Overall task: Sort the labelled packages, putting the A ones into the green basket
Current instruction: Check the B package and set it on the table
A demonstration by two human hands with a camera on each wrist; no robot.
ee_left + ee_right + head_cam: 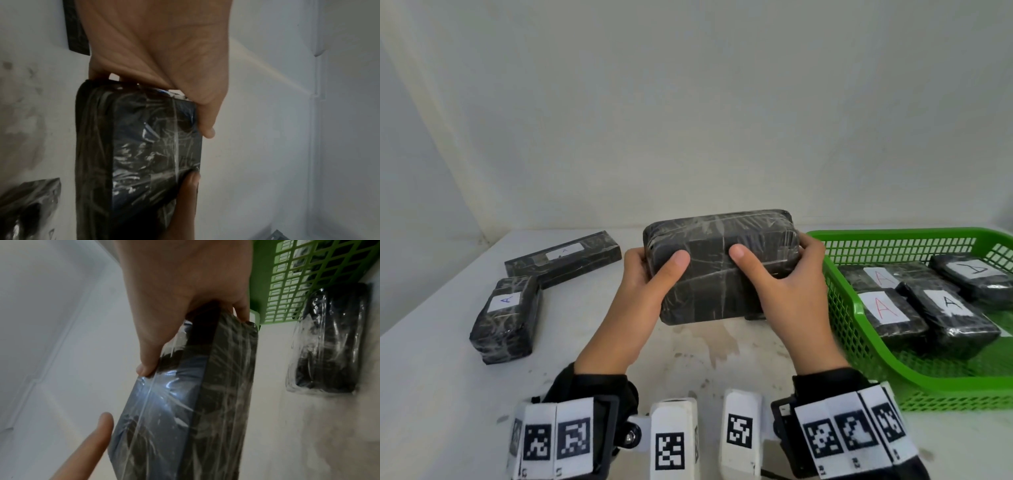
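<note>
I hold a black film-wrapped package (722, 267) above the table's middle with both hands. My left hand (659, 263) grips its left end and my right hand (779, 270) its right end, thumbs on the near face. No label shows on that face. The left wrist view shows the package (144, 154) edge-on, and so does the right wrist view (195, 402). The green basket (842, 318) stands at the right with several A-labelled packages (948, 308) in it.
On the white table at the left lie a long A-labelled package (563, 258) and a shorter A-labelled package (505, 318). Another wrapped package (329, 345) lies on the table beside the basket (287, 280). A wall stands behind the table.
</note>
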